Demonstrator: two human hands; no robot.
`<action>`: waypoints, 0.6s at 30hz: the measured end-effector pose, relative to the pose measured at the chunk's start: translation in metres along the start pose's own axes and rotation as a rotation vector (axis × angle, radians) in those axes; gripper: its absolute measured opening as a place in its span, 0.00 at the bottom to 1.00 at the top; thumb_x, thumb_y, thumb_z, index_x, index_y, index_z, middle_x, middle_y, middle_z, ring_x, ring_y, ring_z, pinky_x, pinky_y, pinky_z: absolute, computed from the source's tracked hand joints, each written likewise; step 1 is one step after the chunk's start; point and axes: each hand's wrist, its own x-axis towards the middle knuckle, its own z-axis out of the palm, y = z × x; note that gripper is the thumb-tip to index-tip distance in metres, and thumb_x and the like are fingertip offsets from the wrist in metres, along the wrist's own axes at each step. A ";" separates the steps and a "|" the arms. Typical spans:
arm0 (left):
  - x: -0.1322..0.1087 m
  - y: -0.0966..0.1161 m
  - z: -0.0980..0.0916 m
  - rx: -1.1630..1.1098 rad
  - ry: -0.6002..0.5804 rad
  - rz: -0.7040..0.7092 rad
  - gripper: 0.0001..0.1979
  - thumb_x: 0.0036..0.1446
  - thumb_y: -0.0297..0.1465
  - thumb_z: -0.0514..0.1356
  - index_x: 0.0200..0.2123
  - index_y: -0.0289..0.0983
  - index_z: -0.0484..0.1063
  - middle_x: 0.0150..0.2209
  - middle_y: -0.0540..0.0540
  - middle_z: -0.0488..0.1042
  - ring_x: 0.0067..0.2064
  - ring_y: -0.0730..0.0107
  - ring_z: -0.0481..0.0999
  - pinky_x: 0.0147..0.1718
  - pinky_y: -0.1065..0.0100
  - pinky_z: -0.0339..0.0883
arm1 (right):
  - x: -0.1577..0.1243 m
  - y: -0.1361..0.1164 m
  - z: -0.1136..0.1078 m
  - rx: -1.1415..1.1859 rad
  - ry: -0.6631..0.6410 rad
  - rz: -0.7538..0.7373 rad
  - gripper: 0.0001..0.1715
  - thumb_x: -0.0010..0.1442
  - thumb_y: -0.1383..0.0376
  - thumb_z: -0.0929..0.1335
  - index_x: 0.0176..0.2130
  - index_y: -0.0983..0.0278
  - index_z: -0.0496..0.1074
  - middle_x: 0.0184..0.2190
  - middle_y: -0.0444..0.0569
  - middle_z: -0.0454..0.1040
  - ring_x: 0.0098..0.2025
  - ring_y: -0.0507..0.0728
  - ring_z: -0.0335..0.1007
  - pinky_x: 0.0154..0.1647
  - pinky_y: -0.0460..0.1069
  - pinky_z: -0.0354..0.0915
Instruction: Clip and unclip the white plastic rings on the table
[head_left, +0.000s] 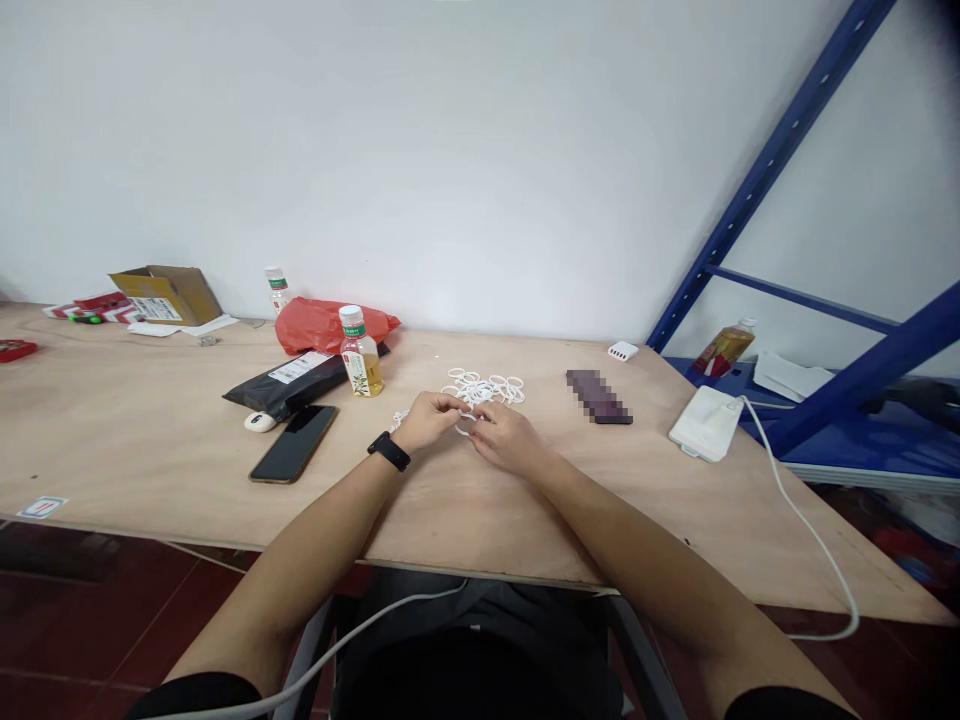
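Phone: lying face up on the table, well left of the ring pile.
Bottle: standing upright, left of the ring pile.
Left hand: fingers curling, pinching 1 white ring just in front of the ring pile.
Right hand: gripping the same white ring from the other side.
White box: sitting well right of the ring pile.
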 end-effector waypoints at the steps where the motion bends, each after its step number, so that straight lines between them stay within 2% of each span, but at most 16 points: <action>1: 0.001 0.000 0.001 0.011 0.006 -0.003 0.10 0.46 0.28 0.58 0.29 0.33 0.79 0.30 0.45 0.80 0.33 0.68 0.76 0.34 0.70 0.68 | 0.000 -0.001 0.001 -0.001 0.001 -0.010 0.07 0.62 0.70 0.65 0.38 0.62 0.72 0.44 0.53 0.71 0.44 0.58 0.66 0.44 0.52 0.64; 4: 0.002 0.001 0.001 0.040 -0.002 -0.014 0.09 0.44 0.25 0.53 0.23 0.33 0.75 0.26 0.48 0.77 0.30 0.71 0.74 0.33 0.72 0.67 | 0.002 -0.006 0.003 0.009 -0.004 -0.035 0.09 0.63 0.70 0.64 0.39 0.61 0.73 0.43 0.52 0.72 0.42 0.57 0.67 0.43 0.52 0.64; 7: 0.002 0.004 -0.006 0.145 -0.012 -0.014 0.12 0.47 0.26 0.50 0.24 0.34 0.73 0.26 0.48 0.76 0.29 0.71 0.72 0.32 0.71 0.65 | 0.003 -0.008 0.001 0.078 -0.022 -0.030 0.12 0.63 0.70 0.63 0.46 0.60 0.71 0.44 0.52 0.73 0.44 0.57 0.68 0.45 0.52 0.66; 11: 0.000 0.005 -0.023 0.550 0.009 -0.014 0.15 0.53 0.30 0.48 0.29 0.35 0.75 0.29 0.46 0.77 0.32 0.66 0.73 0.35 0.68 0.64 | 0.000 0.004 -0.004 0.161 -0.026 0.125 0.21 0.63 0.69 0.64 0.55 0.60 0.65 0.50 0.52 0.71 0.51 0.58 0.67 0.51 0.53 0.65; 15: 0.001 0.000 -0.031 0.893 -0.079 -0.131 0.18 0.57 0.32 0.47 0.28 0.36 0.76 0.34 0.42 0.78 0.37 0.62 0.74 0.36 0.67 0.63 | -0.008 0.026 -0.002 0.084 -0.120 0.346 0.18 0.62 0.68 0.65 0.52 0.60 0.69 0.51 0.52 0.70 0.52 0.58 0.67 0.52 0.52 0.65; 18: 0.000 -0.003 -0.029 1.055 -0.115 -0.180 0.16 0.56 0.33 0.50 0.31 0.37 0.77 0.39 0.40 0.78 0.40 0.59 0.75 0.37 0.65 0.62 | -0.014 0.038 0.003 0.059 -0.211 0.425 0.12 0.62 0.67 0.66 0.46 0.60 0.73 0.49 0.51 0.70 0.51 0.58 0.67 0.51 0.51 0.64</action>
